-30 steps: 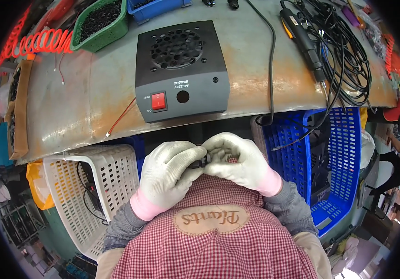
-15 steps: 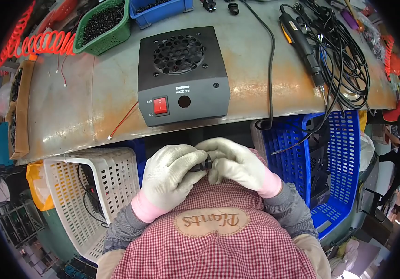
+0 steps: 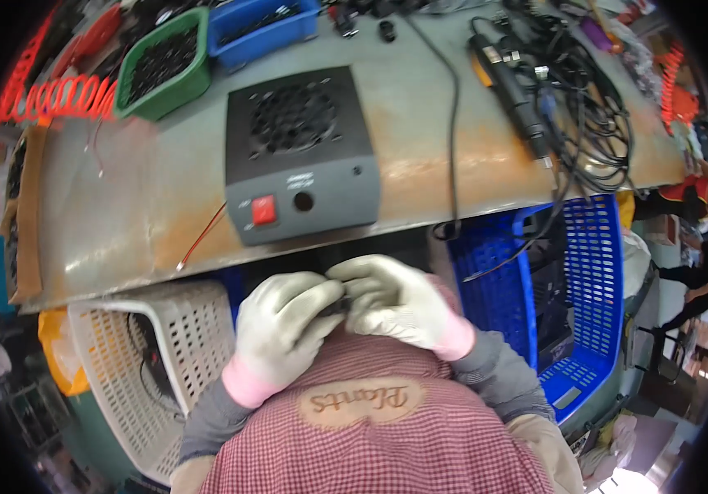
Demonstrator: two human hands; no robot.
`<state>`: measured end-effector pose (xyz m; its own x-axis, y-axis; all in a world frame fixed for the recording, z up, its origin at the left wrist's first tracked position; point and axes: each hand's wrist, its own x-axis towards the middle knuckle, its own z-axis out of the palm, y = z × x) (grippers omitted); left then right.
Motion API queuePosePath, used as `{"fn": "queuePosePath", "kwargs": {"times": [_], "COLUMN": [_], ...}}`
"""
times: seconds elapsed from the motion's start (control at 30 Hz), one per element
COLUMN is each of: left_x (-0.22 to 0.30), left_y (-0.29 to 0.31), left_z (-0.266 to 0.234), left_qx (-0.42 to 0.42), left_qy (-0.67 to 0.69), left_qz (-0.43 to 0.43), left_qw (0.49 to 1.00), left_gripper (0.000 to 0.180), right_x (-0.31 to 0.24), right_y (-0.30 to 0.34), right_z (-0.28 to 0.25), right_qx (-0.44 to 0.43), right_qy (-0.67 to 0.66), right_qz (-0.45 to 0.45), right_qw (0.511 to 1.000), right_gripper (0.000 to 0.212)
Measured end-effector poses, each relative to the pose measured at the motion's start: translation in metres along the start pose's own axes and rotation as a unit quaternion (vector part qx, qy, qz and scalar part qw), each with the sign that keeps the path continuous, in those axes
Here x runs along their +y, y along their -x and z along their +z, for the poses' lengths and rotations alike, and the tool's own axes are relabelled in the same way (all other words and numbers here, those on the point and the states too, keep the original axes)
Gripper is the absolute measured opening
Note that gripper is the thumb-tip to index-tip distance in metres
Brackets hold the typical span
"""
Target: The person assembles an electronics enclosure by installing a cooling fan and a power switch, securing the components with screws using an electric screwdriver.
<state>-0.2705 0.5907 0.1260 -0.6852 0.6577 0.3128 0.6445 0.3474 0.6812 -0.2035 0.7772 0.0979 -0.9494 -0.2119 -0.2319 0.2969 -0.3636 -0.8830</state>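
Both gloved hands, left hand & right hand, pinch shut on a small dark part above lap; slip risk: part may drop into white basket.

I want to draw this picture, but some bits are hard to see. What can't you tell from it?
- Small dark thing, head view: pinched between the left hand and right hand; gloved fingers cover most of it, so its kind is unclear.
- Green bin: its dark contents are too small to tell apart.
- White basket: the inside is partly hidden by the bench edge and the left forearm.
- Cable pile: bent and blurred near the rim.
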Motion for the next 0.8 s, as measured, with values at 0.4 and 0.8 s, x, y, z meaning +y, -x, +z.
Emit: {"fn": "queuePosePath", "kwargs": {"times": [0.4, 0.8], "left_x": [0.002, 0.0], "left_y": [0.005, 0.003], "left_z": [0.003, -0.002], "left_qx": [0.009, -0.009], "left_qy": [0.004, -0.006], "left_qz": [-0.005, 0.009], "left_qw": [1.0, 1.0], "left_gripper": [0.036, 0.034], "right_x": [0.002, -0.003], "right_y": [-0.003, -0.001], "right_z": [-0.011, 0.002], "right_qx": [0.028, 0.037], "right_qy": [0.492, 0.112], "right_qz": [-0.278, 0.027], "right_qw": [0.824, 0.993], "right_gripper": [0.045, 0.03]}}
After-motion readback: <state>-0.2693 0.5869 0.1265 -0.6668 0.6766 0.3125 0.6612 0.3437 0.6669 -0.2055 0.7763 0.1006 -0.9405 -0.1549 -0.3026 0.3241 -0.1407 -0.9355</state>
